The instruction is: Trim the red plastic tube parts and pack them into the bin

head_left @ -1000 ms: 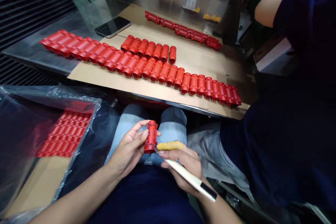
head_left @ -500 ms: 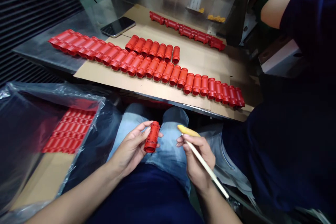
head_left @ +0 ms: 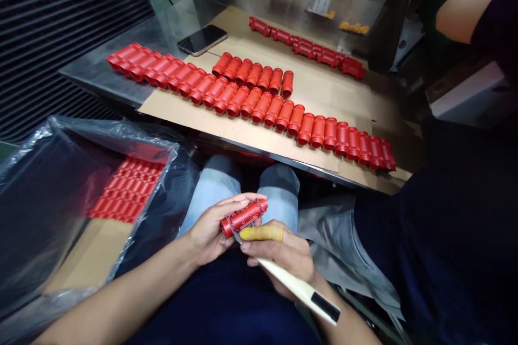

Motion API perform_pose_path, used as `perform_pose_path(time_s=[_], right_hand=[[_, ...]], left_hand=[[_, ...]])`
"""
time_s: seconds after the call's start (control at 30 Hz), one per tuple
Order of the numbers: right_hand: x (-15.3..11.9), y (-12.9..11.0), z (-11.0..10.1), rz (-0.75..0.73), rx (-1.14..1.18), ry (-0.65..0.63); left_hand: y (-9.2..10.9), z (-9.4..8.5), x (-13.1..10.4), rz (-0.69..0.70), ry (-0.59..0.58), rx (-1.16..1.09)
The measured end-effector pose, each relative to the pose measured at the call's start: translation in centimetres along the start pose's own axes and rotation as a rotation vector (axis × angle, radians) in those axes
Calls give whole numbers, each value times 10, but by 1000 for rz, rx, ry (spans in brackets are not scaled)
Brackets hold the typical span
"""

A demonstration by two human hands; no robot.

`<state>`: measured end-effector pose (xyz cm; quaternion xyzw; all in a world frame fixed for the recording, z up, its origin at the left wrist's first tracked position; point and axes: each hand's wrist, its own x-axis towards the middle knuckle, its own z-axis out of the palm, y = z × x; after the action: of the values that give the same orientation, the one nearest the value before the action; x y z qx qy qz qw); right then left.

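Over my lap, my left hand [head_left: 214,226] grips a red ribbed cylinder [head_left: 245,216], which lies tilted with its right end higher. My right hand [head_left: 283,253] is closed around a cream-handled knife [head_left: 297,287] that has a dark patch near its rear end. A yellow cover [head_left: 261,233] sits on my right index finger. The knife's small metal tip meets the cylinder near its lower left end; whether it cuts into the surface cannot be made out.
A long row of red cylinders [head_left: 251,103] crosses the cardboard-covered table [head_left: 332,91], with a shorter row behind. A phone [head_left: 202,39] lies at the back left. The plastic-lined box [head_left: 81,259] at left holds more. A person's sleeve [head_left: 496,27] is at right.
My right hand has moved left and brought the knife to the cylinder. The cylinder has turned from nearly upright to slanted. The whole view has shifted slightly.
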<state>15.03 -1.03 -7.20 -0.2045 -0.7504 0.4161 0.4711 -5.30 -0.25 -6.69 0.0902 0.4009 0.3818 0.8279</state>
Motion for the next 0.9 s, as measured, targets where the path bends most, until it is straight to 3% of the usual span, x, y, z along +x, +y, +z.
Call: perform_pose_path(time_s=[0.57, 0.73, 0.9], right_hand=[[0, -2, 0, 18, 23, -18], [2, -4, -3, 99, 31, -17], [11, -12, -10, 25, -117, -176]], left_hand=[[-1, 0, 0, 21, 7, 8], [-2, 0, 3, 40, 46, 7], [-5, -3, 7, 7, 51, 9]])
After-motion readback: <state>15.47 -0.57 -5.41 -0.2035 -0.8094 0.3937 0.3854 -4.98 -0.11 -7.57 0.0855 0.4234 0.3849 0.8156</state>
